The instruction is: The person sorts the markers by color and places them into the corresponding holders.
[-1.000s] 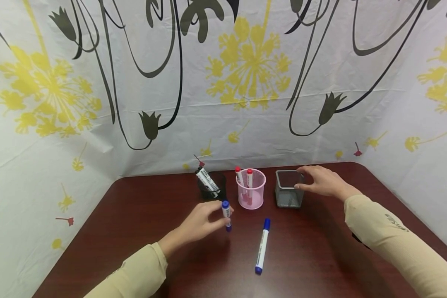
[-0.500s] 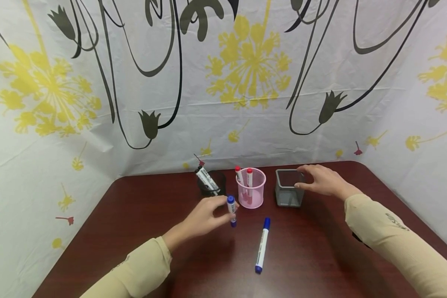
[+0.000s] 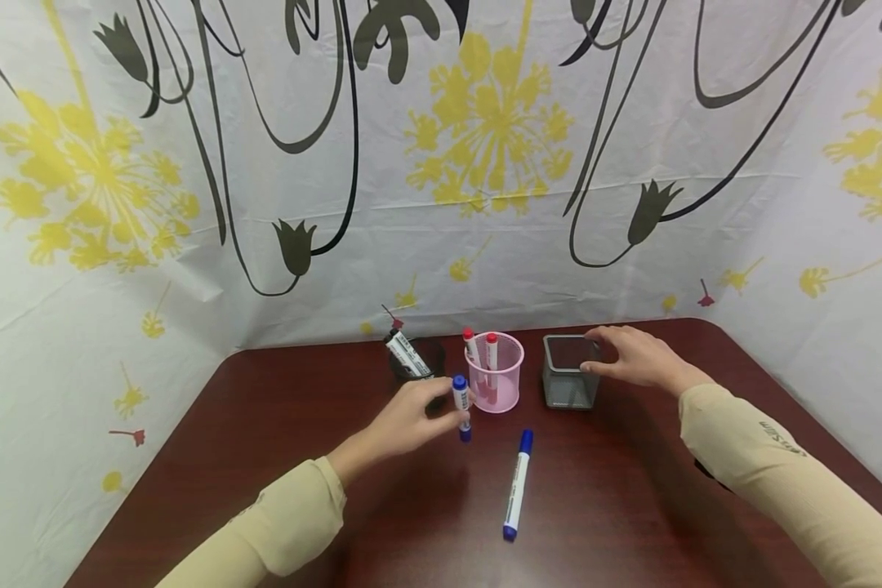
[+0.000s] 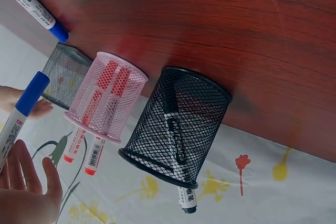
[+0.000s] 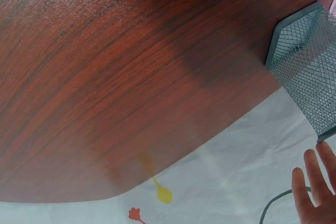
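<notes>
My left hand (image 3: 414,414) pinches a blue-capped whiteboard marker (image 3: 461,398) upright between thumb and fingers, in front of the pink round mesh pen cup (image 3: 507,388). In the left wrist view, the marker's blue cap (image 4: 32,93) points up at the edge. My right hand (image 3: 635,356) is at the right side of a grey square mesh pen holder (image 3: 569,388), thumb and fingers apart at its rim. In the right wrist view, several straight fingers (image 5: 313,174) reach that rim. Another blue marker (image 3: 517,490) lies on the table in front.
Two red-capped markers (image 4: 94,156) stand in the pink cup. To its left, a black round mesh cup (image 4: 173,124) holds black-capped marker pens (image 3: 407,355). All three holders stand on a dark red-brown wooden table (image 3: 265,425), with a patterned white cloth (image 3: 382,188) behind it.
My left hand has moved right and farther back with the blue marker, closer to the pink cup. My right hand stays at the grey holder; the marker on the table has not moved.
</notes>
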Demonstrator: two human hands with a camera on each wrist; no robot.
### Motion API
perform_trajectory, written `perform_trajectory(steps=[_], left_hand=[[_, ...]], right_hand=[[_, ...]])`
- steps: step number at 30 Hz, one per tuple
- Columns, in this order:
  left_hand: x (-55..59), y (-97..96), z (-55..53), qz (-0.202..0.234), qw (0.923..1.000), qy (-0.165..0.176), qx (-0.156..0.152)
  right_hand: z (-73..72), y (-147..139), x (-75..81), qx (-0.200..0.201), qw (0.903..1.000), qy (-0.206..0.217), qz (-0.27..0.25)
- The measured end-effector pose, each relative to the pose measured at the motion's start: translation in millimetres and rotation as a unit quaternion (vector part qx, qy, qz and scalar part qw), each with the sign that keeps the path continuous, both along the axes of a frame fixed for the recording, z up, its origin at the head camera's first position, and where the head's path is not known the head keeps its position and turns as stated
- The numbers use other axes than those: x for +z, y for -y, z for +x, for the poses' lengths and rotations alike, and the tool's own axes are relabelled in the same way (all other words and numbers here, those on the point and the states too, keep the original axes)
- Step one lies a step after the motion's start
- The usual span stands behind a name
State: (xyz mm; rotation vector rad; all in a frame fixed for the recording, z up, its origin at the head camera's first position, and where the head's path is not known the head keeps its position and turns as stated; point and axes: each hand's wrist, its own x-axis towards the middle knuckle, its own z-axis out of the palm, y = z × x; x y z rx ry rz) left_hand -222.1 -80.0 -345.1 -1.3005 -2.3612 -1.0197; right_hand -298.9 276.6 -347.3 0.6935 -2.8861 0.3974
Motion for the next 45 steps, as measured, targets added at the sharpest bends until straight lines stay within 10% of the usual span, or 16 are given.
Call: perform_trajectory(steps=[45], left_hand=[[12.0,-44.7,-11.2,0.009,0.9994,0.032,0.005]], right_hand=[[-1.6,-2,-2.3,0.000,1.0000,-0.006,0.000]])
